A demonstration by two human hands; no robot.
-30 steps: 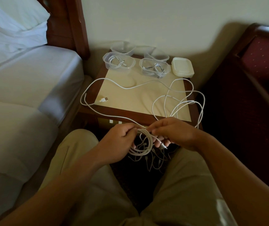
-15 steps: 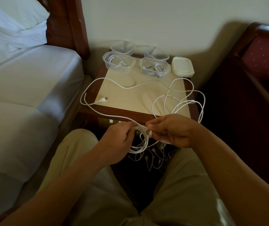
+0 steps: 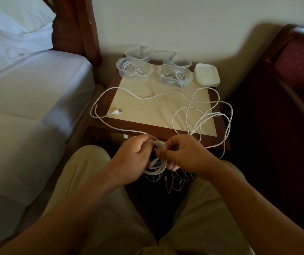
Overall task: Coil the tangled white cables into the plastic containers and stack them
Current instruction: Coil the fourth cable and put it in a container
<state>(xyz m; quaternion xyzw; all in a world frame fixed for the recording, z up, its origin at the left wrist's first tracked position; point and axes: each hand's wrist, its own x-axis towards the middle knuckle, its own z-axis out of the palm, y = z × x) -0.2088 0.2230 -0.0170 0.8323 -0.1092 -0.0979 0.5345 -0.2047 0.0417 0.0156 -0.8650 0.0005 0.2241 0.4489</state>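
A bed with white sheets (image 3: 28,100) lay at the far left. Beside it stood the small wooden bench with a cream top (image 3: 158,109), and a loose white cable (image 3: 142,97) trailed across it, its plug end (image 3: 116,112) lying on the left side. At the back of the bench sat clear plastic containers; the front-left container (image 3: 134,70) and the front-right container (image 3: 175,75) each held a coiled cable. The left hand (image 3: 131,159) had its grip curled around a white cable coil (image 3: 156,162) above the lap. The right hand (image 3: 186,155) pinched the same coil from the other side. A stack of white plastic lids (image 3: 207,75) rested at the bench's back right corner.
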